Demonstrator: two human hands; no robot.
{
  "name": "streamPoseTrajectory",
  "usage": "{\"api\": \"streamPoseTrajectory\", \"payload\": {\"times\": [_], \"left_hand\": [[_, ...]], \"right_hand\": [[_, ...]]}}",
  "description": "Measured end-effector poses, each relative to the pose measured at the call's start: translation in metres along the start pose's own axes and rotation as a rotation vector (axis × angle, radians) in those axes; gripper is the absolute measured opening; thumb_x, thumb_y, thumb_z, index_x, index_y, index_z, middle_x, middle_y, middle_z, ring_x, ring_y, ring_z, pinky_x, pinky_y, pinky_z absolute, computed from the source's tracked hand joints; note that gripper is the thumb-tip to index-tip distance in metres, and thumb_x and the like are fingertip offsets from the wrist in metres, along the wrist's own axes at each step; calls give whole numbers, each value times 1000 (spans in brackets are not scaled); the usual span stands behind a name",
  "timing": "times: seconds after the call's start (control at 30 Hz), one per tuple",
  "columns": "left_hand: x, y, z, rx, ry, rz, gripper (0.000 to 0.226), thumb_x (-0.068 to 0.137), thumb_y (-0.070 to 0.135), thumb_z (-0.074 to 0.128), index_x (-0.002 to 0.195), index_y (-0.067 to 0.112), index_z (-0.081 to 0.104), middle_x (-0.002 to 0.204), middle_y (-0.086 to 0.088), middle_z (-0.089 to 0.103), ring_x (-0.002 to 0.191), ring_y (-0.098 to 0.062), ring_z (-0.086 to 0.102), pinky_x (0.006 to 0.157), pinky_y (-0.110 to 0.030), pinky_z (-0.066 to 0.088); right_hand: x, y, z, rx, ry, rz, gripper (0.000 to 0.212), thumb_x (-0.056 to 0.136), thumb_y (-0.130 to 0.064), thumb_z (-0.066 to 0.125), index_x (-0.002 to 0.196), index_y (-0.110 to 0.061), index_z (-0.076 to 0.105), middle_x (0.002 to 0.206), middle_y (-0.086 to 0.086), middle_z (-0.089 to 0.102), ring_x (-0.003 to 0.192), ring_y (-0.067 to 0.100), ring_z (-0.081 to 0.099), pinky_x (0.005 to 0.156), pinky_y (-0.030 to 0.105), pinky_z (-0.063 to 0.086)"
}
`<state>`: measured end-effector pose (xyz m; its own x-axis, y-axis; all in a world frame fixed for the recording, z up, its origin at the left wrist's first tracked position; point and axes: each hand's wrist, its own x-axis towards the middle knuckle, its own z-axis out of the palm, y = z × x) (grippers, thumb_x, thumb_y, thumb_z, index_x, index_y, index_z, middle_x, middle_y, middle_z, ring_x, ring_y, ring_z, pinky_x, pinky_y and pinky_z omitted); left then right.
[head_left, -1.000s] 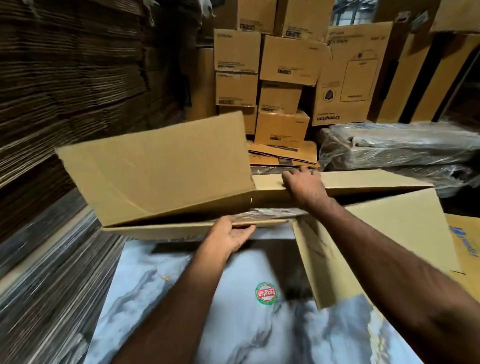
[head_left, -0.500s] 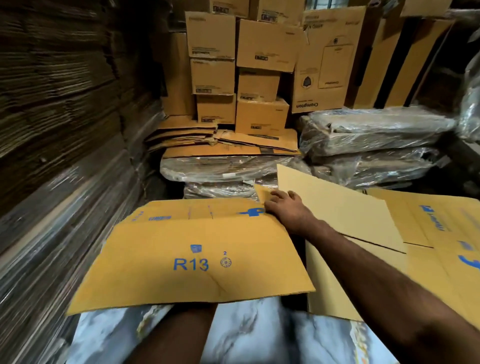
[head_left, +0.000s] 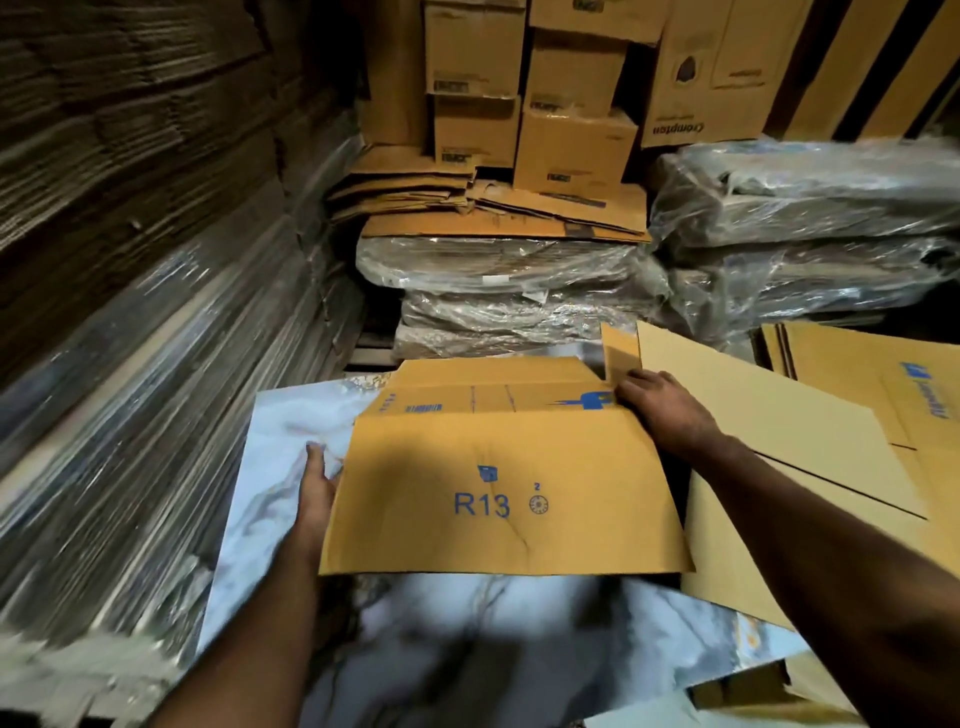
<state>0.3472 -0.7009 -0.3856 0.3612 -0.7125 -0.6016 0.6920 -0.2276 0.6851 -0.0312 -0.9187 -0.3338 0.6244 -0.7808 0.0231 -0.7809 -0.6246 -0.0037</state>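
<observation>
A flattened brown cardboard box (head_left: 498, 499) printed "R13" in blue lies on a marbled white and grey sheet (head_left: 275, 457). My left hand (head_left: 314, 499) is at the box's left edge, fingers straight, its palm side hidden under the flap. My right hand (head_left: 660, 410) rests on the box's far right corner, fingers curled over the fold next to a small upright flap (head_left: 621, 353). A wider plain flap of the same box (head_left: 769, 431) spreads to the right under my right forearm.
Tall stacks of flat corrugated sheets (head_left: 130, 260) wall the left side. Plastic-wrapped bundles (head_left: 519, 291) and stacked brown cartons (head_left: 571, 140) stand behind. More flattened printed boxes (head_left: 883, 395) lie at the right.
The box went from standing half open to folded flat with the R13 face up. My left hand came out from under it to its left edge. The view dipped downward.
</observation>
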Motion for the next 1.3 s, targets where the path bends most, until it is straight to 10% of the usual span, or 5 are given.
{"api": "streamPoseTrajectory", "payload": {"times": [0.17,0.43,0.6,0.93,1.3], "left_hand": [[-10,14,20,281,-117,109,40,97,52,48,117,23,66,99,0,76,95,-21,68,77,-35,49],[6,27,9,599,-239,154,41,100,38,52,132,13,58,121,-10,69,109,-28,67,96,-41,53],[-9,29,25,743,-231,293,28,102,37,50,111,13,61,99,0,72,84,-9,70,68,-20,53],[15,47,43,751,-21,280,24,101,23,53,86,5,61,86,-21,64,79,-30,63,73,-36,49],[13,-10,46,404,20,157,18,99,15,53,104,-1,59,93,-19,68,77,-32,67,60,-36,58]], "right_hand": [[-12,-11,-6,19,-80,94,35,102,-17,45,136,-15,53,151,23,39,139,38,36,109,41,34],[-32,-17,-12,-60,-239,134,48,104,-19,41,151,-26,36,163,10,19,150,28,17,117,36,26],[-14,-32,-56,-258,-565,246,53,105,-31,40,155,-31,24,166,6,-2,153,27,-4,123,47,7],[12,-130,-50,-110,-208,285,40,98,-23,50,138,-26,51,136,12,47,126,32,44,97,53,46],[-8,-204,-12,328,-500,199,76,82,-86,31,119,-22,52,137,13,45,128,35,45,105,46,38]]}}
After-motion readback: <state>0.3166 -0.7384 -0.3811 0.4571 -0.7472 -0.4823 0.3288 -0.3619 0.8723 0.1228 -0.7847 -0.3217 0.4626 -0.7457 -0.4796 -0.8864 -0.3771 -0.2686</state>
